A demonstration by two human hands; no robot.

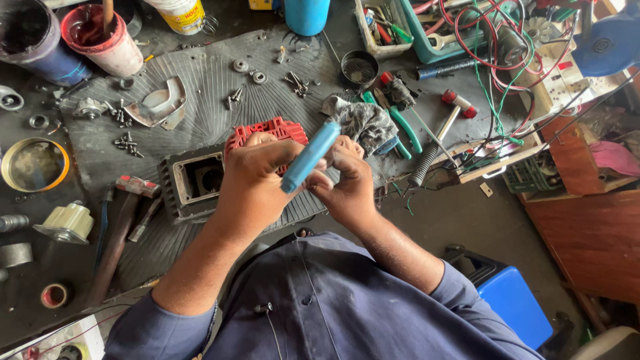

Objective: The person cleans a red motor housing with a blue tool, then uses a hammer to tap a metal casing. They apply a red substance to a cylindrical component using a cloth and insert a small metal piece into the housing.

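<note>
Over the red motor cover (267, 131), both hands (257, 183) grip a blue handle (311, 157)

Views: one only, worn on the person's head, so no second view shares the scene.
Direction: steeply down over the person's own chest and forearms (the blue shirt (320, 300) fills the bottom edge).
Nearness: close; the left hand (250, 183) and right hand (347, 183) sit at the centre.
Reach: the workbench (200, 87) runs across the top and left, the floor (467, 227) lower right.
</note>
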